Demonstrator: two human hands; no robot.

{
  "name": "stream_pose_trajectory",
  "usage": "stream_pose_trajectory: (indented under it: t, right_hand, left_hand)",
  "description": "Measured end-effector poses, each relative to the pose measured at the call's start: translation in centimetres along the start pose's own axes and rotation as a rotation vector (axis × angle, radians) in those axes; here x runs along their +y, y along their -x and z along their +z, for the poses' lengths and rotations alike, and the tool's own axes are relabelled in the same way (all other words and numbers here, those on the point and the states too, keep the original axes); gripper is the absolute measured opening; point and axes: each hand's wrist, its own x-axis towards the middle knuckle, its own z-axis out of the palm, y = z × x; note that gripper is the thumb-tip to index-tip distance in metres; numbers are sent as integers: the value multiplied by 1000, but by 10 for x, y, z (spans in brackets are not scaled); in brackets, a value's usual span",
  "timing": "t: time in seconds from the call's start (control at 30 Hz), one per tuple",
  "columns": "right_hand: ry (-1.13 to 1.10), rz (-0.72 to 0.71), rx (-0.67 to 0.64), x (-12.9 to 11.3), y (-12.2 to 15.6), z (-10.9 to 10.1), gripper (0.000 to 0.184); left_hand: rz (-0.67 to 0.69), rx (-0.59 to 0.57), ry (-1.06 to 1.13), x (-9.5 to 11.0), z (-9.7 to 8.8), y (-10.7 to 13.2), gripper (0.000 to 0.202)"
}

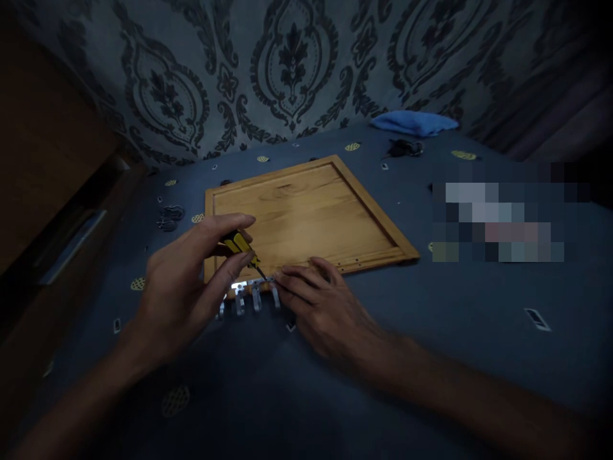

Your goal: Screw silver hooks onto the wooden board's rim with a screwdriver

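Observation:
My left hand (191, 275) grips a yellow and black screwdriver (239, 246) between thumb and fingers. Its shaft slants down to the right, and the tip meets a metal hook rack (256, 295) along the near edge of a wooden panel (297, 217). Several hooks of the rack hang over that edge. My right hand (330, 303) is at the right end of the rack, fingers bent and fingertips pressed close to the screwdriver tip. Whether those fingers pinch a small part is hidden. Small dark holes show in the panel's edge right of my hand.
Dark blue patterned cloth (479, 332) lies under the panel. A blue cloth (414, 122) and a small dark object (405, 148) lie at the back right. Dark metal pieces (170, 217) lie left of the panel. A brown wooden furniture piece (52, 140) borders the left side.

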Motion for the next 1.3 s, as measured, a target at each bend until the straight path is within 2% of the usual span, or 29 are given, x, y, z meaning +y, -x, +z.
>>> stream_pose_trajectory:
  t: [0.3, 0.73, 1.03, 1.3]
  right_hand:
    - [5, 2, 15, 1, 1, 0, 40]
    - [-9, -14, 133, 0, 3, 2, 33]
    - [-41, -5, 142, 0, 2, 1, 32]
    - [-40, 17, 90, 0, 1, 1, 35]
  left_hand:
    - [21, -33, -39, 1, -3, -1, 25]
    - [47, -43, -158, 3, -2, 1, 24]
    - [54, -38, -161, 2, -1, 1, 24]
    - [-28, 28, -97, 9, -5, 2, 24]
